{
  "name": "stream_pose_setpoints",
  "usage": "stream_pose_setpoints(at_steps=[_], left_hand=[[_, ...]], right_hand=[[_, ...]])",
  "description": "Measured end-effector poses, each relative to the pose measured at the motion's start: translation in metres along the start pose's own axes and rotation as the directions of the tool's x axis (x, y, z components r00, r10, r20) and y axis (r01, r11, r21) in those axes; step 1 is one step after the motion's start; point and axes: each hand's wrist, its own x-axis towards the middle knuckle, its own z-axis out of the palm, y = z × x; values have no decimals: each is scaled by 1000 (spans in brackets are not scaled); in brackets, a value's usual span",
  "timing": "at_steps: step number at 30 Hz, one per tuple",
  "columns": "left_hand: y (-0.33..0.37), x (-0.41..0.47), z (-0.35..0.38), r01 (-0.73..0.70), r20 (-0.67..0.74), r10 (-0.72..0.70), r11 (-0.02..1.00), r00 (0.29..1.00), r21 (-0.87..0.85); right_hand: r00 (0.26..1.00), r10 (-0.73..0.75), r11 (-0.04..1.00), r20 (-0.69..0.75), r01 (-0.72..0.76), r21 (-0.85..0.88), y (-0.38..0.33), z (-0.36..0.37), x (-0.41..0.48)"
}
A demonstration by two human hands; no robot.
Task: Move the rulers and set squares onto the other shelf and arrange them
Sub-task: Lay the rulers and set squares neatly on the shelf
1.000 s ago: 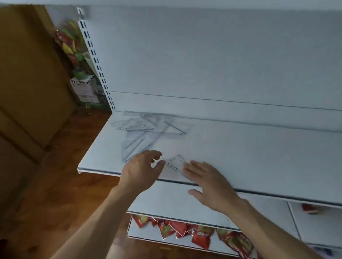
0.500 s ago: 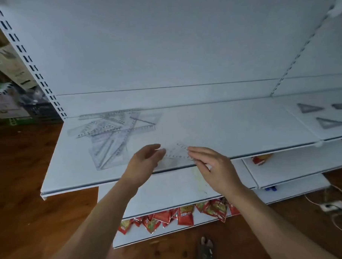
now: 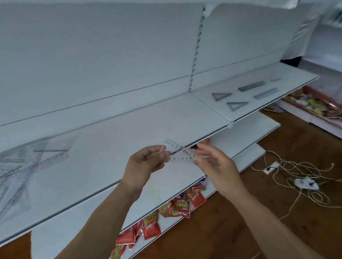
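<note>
The clear set square (image 3: 179, 153) has come up off the shelf (image 3: 112, 143) and is now pinched between the left hand (image 3: 146, 165) and right hand (image 3: 216, 164). Carry it flat to the other shelf (image 3: 262, 86) on the right, and lay it beside the grey triangles (image 3: 229, 100) without bumping them.

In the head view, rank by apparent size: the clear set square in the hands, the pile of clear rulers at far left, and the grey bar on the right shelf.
1. Pile of clear rulers, largest.
2. Clear set square, held by both hands, though it is nearest the camera.
3. Grey bar, smallest, but farthest away.
</note>
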Motion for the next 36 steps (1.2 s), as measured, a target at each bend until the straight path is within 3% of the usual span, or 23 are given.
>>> stream_pose_setpoints(at_steps=[5,12,17,26,33,36], left_hand=[[-6,28,109,3,98,-7,999,995,37],[-22,65,261,-28,251,0,994,968,106],[-20,86,329,-45,297,-3,987,955,152],[-22,159,391,-29,222,-10,984,975,174],[-1,248,426,-44,135,32,995,990,90],[11,284,432,-52,111,46,997,993,52]], right_hand=[[977,137,989,-162,-126,80,34,-102,7],[946,146,989,-290,-134,60,78,-239,8],[934,161,987,-319,-144,75,104,-293,19],[931,194,979,-310,-164,120,138,-340,80],[967,122,990,-223,-103,95,151,-386,186],[982,17,998,-189,-3,70,155,-397,231]])
